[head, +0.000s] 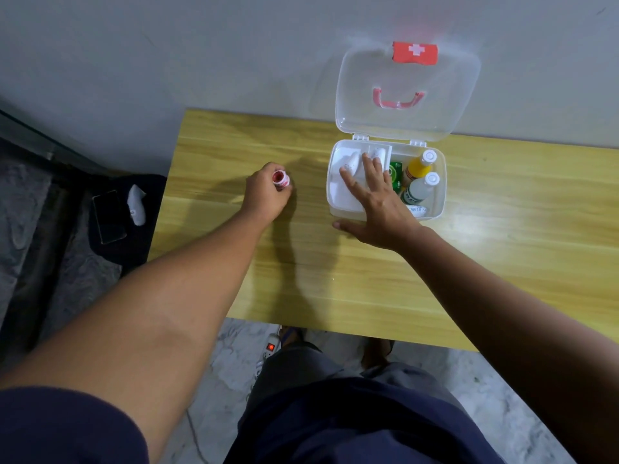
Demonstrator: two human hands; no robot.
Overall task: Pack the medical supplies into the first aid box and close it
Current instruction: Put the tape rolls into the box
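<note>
The fingers of the left hand (266, 194) are curled round a small red-topped container (280, 179), which is held low over the bench (234, 262), well to the left of the first aid box (439, 195). It is probably the next supply to be packed, and it is kept upright, presumably so that nothing spills.

The right hand (375, 199) is laid flat, fingers straight and spread, on the white tray (341, 199) in the box's left part, while the thumb rests on the bench just outside the front wall. Nothing is grasped by it. The tray seems to be pressed down into its seat, or the box steadied, before more goes in.

The box stands near the bench's far edge, its clear lid (402, 75) swung back against the wall. A red clasp with a white cross (415, 53) and a pink handle (398, 101) are seen on the lid. The body is translucent white. A yellow bottle (418, 167), a pale bottle (420, 189) and a green packet (396, 172) lie in the right part, beside the tray. Closing is not yet done.
</note>
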